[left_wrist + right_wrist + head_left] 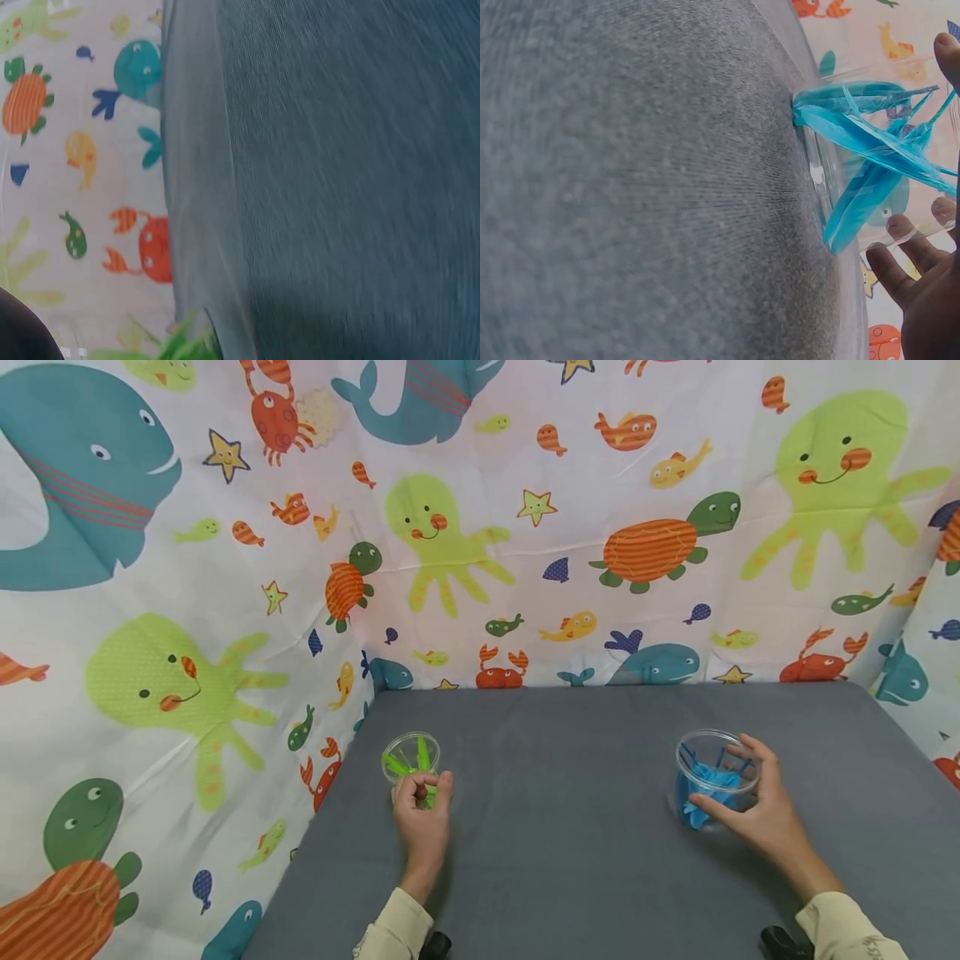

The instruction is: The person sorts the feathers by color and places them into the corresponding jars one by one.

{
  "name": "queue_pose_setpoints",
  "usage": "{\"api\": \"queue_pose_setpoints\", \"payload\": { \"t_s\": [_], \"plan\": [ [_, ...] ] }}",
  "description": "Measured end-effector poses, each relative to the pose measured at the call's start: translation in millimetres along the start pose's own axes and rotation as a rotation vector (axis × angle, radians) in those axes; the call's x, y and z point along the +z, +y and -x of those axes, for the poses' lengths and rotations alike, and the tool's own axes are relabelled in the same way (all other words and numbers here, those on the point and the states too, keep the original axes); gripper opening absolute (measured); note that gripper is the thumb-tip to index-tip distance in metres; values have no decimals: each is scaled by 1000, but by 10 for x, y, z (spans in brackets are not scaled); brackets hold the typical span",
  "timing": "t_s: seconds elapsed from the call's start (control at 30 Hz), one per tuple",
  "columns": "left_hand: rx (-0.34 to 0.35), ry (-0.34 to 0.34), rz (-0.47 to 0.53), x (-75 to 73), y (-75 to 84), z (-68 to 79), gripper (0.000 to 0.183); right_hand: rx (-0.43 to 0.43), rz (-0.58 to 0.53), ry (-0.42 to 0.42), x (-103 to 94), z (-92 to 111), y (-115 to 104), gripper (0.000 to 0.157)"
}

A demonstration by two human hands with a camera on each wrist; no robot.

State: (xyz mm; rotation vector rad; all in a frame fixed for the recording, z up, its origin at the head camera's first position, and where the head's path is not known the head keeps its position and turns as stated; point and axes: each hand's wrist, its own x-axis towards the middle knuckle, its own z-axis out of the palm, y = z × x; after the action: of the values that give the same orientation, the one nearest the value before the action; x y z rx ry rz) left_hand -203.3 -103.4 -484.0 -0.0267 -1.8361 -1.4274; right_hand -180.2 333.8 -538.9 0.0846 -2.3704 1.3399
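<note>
On the right of the grey table, my right hand point(772, 822) grips a clear cup point(678, 789) from its right side. The thumb lies on the near side and the fingers on the far side. Inside are crumpled blue strips point(870, 142) that look like thin film. Further left, my left hand point(423, 827) is at the near side of a second clear cup point(387, 747), its fingers bent and its thumb raised. That cup has bright green strips point(423, 753) in it, blurred green pieces point(184, 349) in the left wrist view. Whether the left fingers pinch anything is hidden.
A grey-covered table point(555, 810) carries both cups, well apart. Behind and beside it hangs a white cloth point(480, 552) printed with sea animals. Dark straps point(435, 945) show at my wrists, by the light sleeves point(397, 931).
</note>
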Motion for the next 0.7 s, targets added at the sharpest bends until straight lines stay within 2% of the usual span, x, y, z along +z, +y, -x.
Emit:
{"api": "queue_pose_setpoints", "payload": {
  "t_s": [0.17,0.33,0.4,0.47,0.6,0.7],
  "plan": [
    [-1,82,-39,-132,-353,-137,19,15,16,-2,-18,-2,2,120],
    [-21,104,-51,-293,-508,-289,24,29,20,-4,-30,-15,-2,119],
    [-36,81,-61,-348,-566,-322,33,35,26,-6,-37,-21,-4,119],
    [-66,38,-95,-394,-621,-331,51,42,36,-11,-46,-22,-5,118],
    [-175,-88,-180,-449,-704,-307,97,48,44,-22,-61,-20,-7,118],
    [-247,-165,-216,-458,-758,-292,114,43,36,-29,-62,-19,-10,119]
  ]
}}
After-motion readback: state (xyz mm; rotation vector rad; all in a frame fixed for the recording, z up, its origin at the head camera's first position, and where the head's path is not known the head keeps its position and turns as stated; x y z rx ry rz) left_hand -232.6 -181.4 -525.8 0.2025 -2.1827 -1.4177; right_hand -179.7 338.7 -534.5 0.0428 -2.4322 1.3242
